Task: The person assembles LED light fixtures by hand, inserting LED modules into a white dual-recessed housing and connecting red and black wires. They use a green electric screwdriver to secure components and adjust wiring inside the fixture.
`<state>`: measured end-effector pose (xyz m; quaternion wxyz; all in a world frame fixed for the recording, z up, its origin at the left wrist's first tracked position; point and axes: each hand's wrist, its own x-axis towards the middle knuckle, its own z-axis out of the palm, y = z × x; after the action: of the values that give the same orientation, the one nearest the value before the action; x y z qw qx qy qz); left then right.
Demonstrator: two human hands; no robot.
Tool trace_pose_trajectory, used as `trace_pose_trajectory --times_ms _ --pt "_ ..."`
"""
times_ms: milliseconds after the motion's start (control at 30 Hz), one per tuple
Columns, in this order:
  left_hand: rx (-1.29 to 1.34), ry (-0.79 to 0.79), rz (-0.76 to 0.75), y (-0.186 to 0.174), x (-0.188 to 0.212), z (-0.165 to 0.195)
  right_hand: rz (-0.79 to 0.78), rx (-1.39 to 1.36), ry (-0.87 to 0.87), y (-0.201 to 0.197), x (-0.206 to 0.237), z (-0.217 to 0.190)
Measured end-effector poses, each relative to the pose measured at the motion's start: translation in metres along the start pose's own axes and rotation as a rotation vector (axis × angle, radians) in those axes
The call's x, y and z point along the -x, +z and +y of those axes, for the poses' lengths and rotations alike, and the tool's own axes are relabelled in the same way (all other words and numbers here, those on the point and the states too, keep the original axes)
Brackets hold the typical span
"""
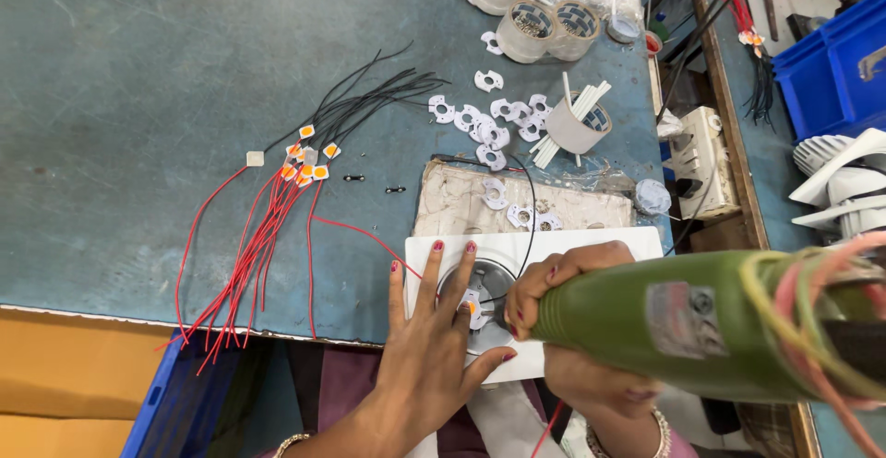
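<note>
Blue workbench (138, 98): left hand (429, 347) fingers splayed flat on white light fixture (517, 250); right hand (563, 283) wrapped tight around green power screwdriver (683, 324).

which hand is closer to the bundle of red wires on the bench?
Left. The left hand lies flat on the white square plate, just right of the red wires. The right hand grips the green power tool farther right, beyond the left hand.

Worn blue-green workbench (138, 98), blue plastic bin (835, 61) at right, brown cardboard (65, 384) below
</note>
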<state>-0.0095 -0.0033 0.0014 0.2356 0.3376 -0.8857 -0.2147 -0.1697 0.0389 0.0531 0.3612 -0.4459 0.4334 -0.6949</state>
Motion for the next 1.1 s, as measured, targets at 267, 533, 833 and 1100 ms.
trace_pose_trajectory --times_ms 267,533,833,1100 --pt "-0.01 0.041 0.106 0.001 0.01 0.009 -0.074 -0.158 -0.029 -0.009 -0.015 -0.022" --pt "0.105 0.026 0.048 -0.013 0.01 0.013 -0.097 -0.369 -0.168 -0.128 -0.03 -0.129" --pt "0.416 0.174 0.076 -0.041 -0.042 0.036 0.11 -0.009 -0.226 -0.225 0.016 -0.151" --pt "0.297 0.246 -0.44 0.053 -0.203 0.025 0.755 1.001 -0.765 -0.204 0.033 -0.093"
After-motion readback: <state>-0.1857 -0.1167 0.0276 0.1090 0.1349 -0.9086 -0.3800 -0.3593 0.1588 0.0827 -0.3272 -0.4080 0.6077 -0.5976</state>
